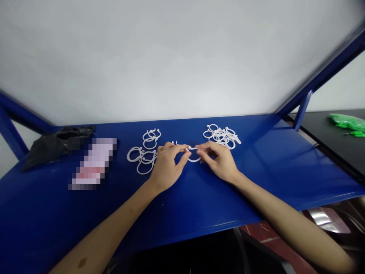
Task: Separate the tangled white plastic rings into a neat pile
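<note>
Blue-painted metal makes up the bench [270, 167], which runs along a plain white wall [171, 57] with slanted blue struts [322, 72] at either end.

Both hands meet over the middle of the bench. The left hand [167, 167] and the right hand [219, 161] share one white plastic ring [194, 159]. Each pinches it between thumb and forefinger near the top of the loop, where the ring seems to have its opening. The fingers [179, 147] of both hands are closed on it, and the other fingers are curled out of the way. Gripping from both sides likely keeps the thin, springy loop steady, and its lower arc hangs free just above the bench or touching it; I cannot tell which.

More rings of the same kind lie in two loose groups. The left pile [145, 156] is spread out just beside the left hand. The right pile [221, 136] is bunched more tightly just behind the right hand. With one group on each side, either hand can probably reach rings without crossing the other.

Further left, well apart from the hands, lie a crumpled black bag [54, 146] and a flat blurred packet [92, 163]. At the far right, some green pieces [346, 123] sit on a separate black table [322, 140].
</note>
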